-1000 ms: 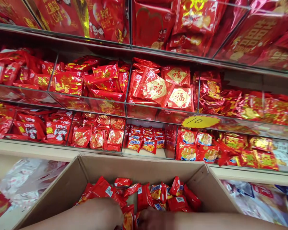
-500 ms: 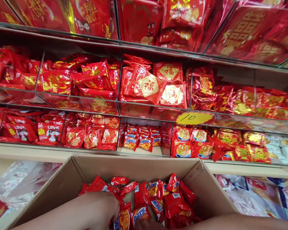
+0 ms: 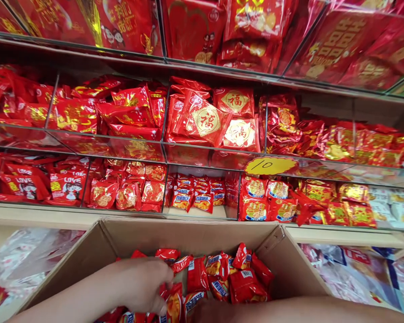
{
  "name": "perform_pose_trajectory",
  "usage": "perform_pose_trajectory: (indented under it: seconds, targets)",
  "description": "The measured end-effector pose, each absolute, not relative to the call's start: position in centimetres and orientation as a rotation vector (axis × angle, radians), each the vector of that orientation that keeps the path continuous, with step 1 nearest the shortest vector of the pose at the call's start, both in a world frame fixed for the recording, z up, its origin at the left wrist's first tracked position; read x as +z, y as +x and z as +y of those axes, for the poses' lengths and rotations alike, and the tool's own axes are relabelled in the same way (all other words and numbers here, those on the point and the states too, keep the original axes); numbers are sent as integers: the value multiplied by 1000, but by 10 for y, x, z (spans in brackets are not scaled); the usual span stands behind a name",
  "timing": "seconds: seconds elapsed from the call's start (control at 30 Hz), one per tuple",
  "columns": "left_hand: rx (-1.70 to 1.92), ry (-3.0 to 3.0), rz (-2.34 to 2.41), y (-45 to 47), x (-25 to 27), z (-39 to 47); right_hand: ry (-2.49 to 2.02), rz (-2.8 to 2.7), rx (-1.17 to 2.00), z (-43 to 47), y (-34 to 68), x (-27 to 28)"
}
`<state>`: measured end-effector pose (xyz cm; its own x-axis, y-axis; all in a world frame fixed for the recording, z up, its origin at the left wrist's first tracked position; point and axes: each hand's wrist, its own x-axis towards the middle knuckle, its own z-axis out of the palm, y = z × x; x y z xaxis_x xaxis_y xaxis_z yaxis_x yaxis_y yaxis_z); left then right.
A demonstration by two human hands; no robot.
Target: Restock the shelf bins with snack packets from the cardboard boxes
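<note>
My left hand (image 3: 146,285) reaches into an open cardboard box (image 3: 188,235) full of small red snack packets (image 3: 247,287). Its fingers are bent round the red edge of a packet (image 3: 174,305) that shows an orange picture and blue lettering. At the box's bottom centre, my right hand (image 3: 210,310) lies low among the packets, dark and partly cut off by the frame edge. Its fingers are hidden, so what it holds cannot be made out. Beside it lies another blue-lettered packet (image 3: 192,299).
Behind the box, shelves with clear dividers hold red and gold packets (image 3: 207,119). A bottom-shelf compartment (image 3: 205,215) holds small packets like those in the box. A yellow price tag (image 3: 271,166) marked 10 hangs above. Plastic-wrapped goods (image 3: 16,258) lie at either side.
My left hand has shifted slightly right and up, its fingers now more visible at a packet. The right forearm has swung further left across the box's front, covering more packets.
</note>
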<state>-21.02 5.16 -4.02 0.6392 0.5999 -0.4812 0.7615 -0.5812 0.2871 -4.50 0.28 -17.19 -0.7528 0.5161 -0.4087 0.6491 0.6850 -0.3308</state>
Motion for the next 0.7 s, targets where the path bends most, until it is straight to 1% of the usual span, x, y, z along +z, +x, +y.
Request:
perform_pose_trajectory:
  seconds: [0.07,0.1,0.2,0.27,0.33,0.4,0.43,0.53,0.6,0.7]
  targets:
    - [-337,2374,1016,-210,-36,57,965,2582,-740,3,-38,-134]
    - [-267,2341,978,-210,-34,59,1053,2605,-782,5,-33,-115]
    - [-93,2161,898,-209,-29,67,1483,2695,-942,14,-16,-69]
    - [-21,2049,831,-207,-26,70,1742,2763,-1150,22,-7,-51]
    - [27,1966,777,-204,-23,69,1879,2754,-1525,27,-2,-44]
    - [77,1885,748,-200,-20,67,1891,2691,-1922,29,-1,-43]
    - [107,1832,738,-198,-19,66,1891,2669,-2059,29,-1,-43]
    - [208,1667,720,-194,-18,63,1989,2629,-2261,29,-2,-44]
    - [258,1594,738,-193,-17,63,2073,2507,-2440,29,-3,-42]
    - [343,1542,797,-193,-14,65,2014,2276,-2747,29,-3,-40]
